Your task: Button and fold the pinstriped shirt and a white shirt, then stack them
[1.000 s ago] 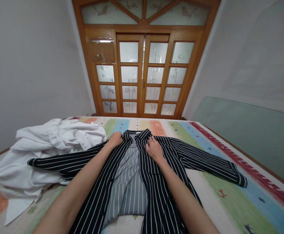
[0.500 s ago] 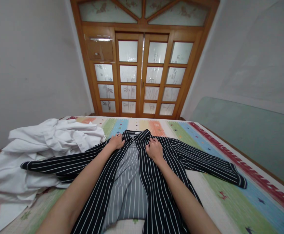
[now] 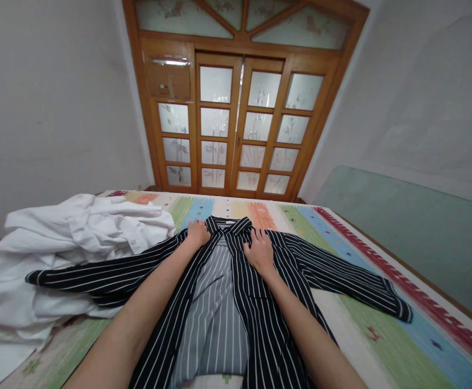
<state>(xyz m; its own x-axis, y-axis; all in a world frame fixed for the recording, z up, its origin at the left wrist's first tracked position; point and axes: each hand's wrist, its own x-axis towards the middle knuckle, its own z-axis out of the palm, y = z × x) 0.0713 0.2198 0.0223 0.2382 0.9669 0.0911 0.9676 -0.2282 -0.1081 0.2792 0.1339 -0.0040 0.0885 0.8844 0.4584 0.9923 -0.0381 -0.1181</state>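
A black shirt with white stripes (image 3: 260,302) lies unbuttoned on the patterned bed cover, collar away from me and grey inside showing between its front panels. My left hand (image 3: 198,234) is closed on the cloth at the shoulder just left of the collar; its fingertips are partly hidden. On the other panel, right of the collar, my right hand (image 3: 260,249) rests with fingers apart and stretched over the fabric. Both sleeves spread outward. The left cuff lies over a crumpled heap of white cloth (image 3: 85,227), which shows buttons.
The striped, multicoloured bed cover (image 3: 369,286) spreads under the garments. Along the right side stands a pale green headboard-like panel (image 3: 406,232). Wooden doors with glass panes (image 3: 236,124) close off the far end, between grey-white walls.
My right hand's fingers have loosened from a curl and spread on the shirt. My left hand has shifted slightly right. The view has tilted a little, and the shirt stays in place.
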